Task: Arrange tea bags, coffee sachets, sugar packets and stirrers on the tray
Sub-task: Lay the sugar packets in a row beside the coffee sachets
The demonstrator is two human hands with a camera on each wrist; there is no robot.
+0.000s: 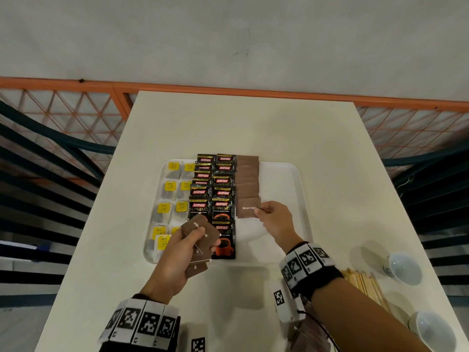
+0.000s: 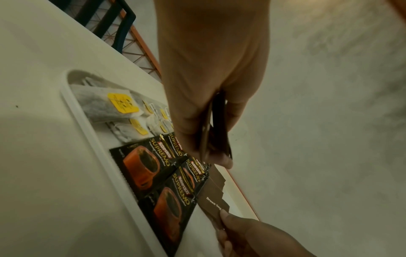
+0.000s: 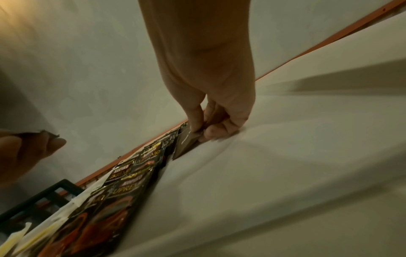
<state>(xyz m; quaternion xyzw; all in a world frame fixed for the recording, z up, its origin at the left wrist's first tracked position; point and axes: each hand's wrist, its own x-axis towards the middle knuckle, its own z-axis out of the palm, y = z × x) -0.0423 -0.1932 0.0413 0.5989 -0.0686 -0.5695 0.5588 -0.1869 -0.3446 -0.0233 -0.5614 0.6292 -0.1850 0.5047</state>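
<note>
My right grip (image 1: 275, 219) pinches a brown sugar packet (image 1: 247, 207) at the near end of the sugar column on the white tray (image 1: 286, 171). My left grip (image 1: 182, 252), nearer me, clasps a stack of sugar packets (image 1: 200, 231) over the coffee sachets (image 1: 223, 196).

Tea bags (image 1: 170, 199), coffee sachets (image 1: 215, 196), brown sugar packets (image 1: 247, 184) rowed on tray (image 1: 284, 174)

The left hand (image 1: 182, 252) hovered at near left, fingers curled round a fanned stack of brown packets (image 1: 200, 235). The right hand (image 1: 275, 219) reached farther, thumb and fingertips pinching one brown packet's (image 1: 247, 207) right edge.
</note>
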